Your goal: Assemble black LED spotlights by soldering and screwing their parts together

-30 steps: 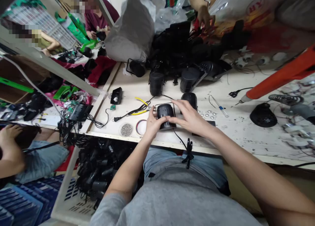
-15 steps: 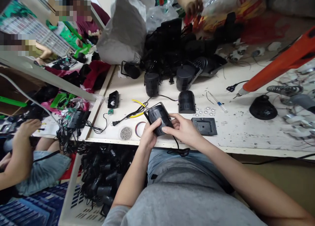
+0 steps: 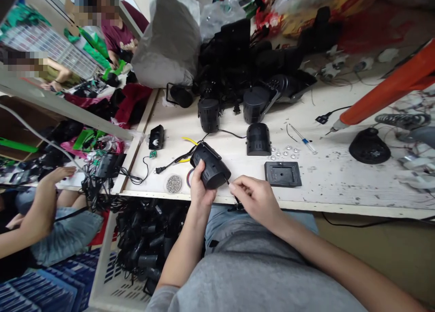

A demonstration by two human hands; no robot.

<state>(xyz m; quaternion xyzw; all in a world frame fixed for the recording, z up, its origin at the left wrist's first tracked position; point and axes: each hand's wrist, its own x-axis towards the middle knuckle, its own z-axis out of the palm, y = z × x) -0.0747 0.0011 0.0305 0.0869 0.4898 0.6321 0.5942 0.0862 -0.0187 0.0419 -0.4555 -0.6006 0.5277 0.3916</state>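
Left hand (image 3: pixel 202 189) wrapped around a black cylindrical lamp housing (image 3: pixel 212 167), right hand (image 3: pixel 256 201) narrowly pinching a thin black cord (image 3: pixel 226 181) beside it, lower middle of the frame

On the counter (image 3: pixel 326 185), a black square plate (image 3: pixel 282 174) lies near small silver studs (image 3: pixel 283 152); a black cylindrical housing (image 3: pixel 258 139) stands upright just beyond them; a white plastic crate (image 3: pixel 102 262) holds more black housings below the counter's front edge; a grey plastic bag (image 3: pixel 168 40) slumps at the far side.
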